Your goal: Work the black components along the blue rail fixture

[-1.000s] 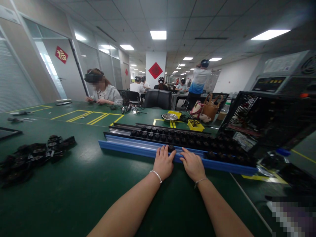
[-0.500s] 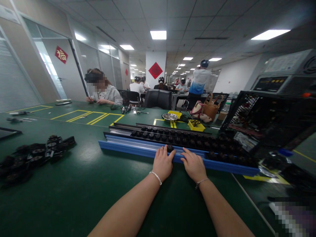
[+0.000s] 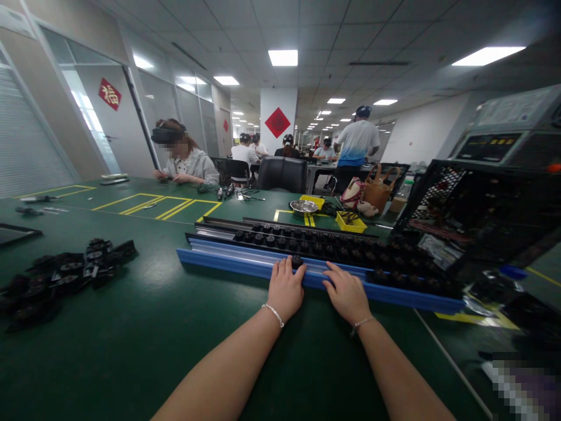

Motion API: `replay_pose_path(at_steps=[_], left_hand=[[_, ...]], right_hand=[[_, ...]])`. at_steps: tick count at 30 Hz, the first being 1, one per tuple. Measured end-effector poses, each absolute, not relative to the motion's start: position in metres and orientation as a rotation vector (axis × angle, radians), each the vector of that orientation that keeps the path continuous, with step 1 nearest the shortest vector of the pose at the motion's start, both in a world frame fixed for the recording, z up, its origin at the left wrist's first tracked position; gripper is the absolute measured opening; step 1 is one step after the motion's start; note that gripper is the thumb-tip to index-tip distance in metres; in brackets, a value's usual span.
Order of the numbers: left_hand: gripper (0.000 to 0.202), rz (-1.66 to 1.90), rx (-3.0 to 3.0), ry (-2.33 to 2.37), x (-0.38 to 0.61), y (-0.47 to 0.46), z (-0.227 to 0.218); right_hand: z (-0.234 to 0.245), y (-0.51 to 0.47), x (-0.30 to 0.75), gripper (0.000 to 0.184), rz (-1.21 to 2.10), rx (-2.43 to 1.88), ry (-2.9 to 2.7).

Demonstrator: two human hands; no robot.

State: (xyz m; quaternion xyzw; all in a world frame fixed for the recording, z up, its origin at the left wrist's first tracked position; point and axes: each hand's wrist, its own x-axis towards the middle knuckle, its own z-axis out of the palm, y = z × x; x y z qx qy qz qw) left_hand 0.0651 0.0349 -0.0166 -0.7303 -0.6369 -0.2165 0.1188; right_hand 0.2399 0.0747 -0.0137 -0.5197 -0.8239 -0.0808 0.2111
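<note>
A long blue rail (image 3: 228,264) lies across the green table, with black rails (image 3: 219,234) behind it filled with several small black round parts (image 3: 333,250). My left hand (image 3: 284,289) rests on the blue rail's front edge, fingers stretched forward and together, fingertips beside one black part (image 3: 297,261) in the rail. My right hand (image 3: 348,292) lies just to its right on the same rail, fingers extended along it. Neither hand visibly grips anything.
A heap of black parts (image 3: 65,273) lies at the left. A black mesh crate (image 3: 473,210) stands at the right, under a grey machine (image 3: 508,128). Yellow trays (image 3: 348,223) and a metal bowl (image 3: 303,207) sit behind the rails. Other people work at far tables.
Both hands have shifted slightly along the blue rail and the view has tilted a little; the small black part stays at my left fingertips.
</note>
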Motion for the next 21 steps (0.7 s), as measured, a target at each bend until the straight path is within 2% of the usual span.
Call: replay_pose_path(at_steps=[8, 21], left_hand=[[0.057, -0.635, -2.126, -1.875, 0.0618, 0.0345, -0.0167], [0.055, -0.602, -2.113, -1.935, 0.0559, 0.0333, -0.0144]], right_hand=[[-0.0123, 0.0723, 0.2394, 0.029, -0.231, -1.44, -2.289], [-0.0154, 0.0713, 0.2421, 0.029, -0.256, -1.411, -2.26]])
